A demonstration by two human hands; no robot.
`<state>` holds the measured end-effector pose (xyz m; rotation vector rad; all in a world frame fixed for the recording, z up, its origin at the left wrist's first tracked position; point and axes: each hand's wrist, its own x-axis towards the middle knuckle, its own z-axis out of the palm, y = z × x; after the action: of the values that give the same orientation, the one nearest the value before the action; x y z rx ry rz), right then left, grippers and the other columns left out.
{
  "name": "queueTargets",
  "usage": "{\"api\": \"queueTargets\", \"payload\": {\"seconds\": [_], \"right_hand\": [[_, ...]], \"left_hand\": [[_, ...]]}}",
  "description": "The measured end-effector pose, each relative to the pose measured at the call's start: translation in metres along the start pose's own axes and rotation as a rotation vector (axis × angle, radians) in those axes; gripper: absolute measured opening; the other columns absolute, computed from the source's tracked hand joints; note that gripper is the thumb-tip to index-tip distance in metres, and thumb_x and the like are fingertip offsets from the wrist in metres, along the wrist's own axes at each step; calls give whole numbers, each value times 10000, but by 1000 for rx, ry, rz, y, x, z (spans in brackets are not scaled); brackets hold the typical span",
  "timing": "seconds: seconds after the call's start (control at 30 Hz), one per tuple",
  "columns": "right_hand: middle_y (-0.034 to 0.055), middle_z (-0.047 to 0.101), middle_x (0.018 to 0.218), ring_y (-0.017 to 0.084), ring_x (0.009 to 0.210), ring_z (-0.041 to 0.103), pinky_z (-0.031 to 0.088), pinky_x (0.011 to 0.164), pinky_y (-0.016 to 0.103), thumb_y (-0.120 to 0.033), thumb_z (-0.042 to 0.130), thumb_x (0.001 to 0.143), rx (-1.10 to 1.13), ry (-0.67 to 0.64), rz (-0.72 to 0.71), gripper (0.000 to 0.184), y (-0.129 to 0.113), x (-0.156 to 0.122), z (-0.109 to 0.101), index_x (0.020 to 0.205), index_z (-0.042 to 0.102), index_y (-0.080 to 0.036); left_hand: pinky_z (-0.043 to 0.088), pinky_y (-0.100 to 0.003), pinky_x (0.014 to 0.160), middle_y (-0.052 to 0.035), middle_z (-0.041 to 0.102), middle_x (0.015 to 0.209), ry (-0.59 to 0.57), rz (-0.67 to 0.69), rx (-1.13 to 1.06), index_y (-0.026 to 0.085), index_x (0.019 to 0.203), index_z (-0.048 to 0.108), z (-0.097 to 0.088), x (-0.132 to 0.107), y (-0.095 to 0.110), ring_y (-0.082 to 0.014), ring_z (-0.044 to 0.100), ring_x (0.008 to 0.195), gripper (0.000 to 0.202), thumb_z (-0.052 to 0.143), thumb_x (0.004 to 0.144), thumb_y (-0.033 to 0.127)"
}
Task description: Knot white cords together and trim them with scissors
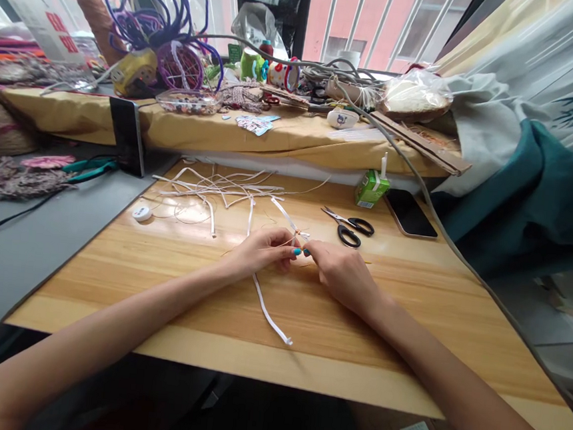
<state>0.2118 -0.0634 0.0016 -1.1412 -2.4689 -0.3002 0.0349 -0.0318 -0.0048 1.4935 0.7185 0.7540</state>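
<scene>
Mid-frame, the left hand [269,248] is pinching a white cord [285,215] bound with orange thread [299,232]; the right hand [344,273] is clamping its grip on that thread. Black-handled scissors [349,226] are lying right of centre on the table [132,262].

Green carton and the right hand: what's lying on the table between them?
The black-handled scissors lie between the right hand and the green carton, as the head view shows.
</scene>
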Motion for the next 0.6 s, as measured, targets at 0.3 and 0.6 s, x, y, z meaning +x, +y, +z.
{"api": "queueTargets", "payload": {"seconds": [0.3,0.6], "right_hand": [[21,616,690,116,594,543,298,503,203,-71,362,796,53,21,65,203,-3,0,-1,872,534,-146],[34,597,745,127,642,533,312,533,225,-74,366,816,-98,52,-16,227,-6,2,-4,838,579,-149]], "left_hand": [[429,-212,532,-3,564,633,12,-15,214,130,695,534,-6,2,4,-90,532,539,209,520,741,334],[398,-249,640,-54,581,799,421,363,964,135,879,583,-34,-2,39,-125,495,701,182,502,792,273]]}}
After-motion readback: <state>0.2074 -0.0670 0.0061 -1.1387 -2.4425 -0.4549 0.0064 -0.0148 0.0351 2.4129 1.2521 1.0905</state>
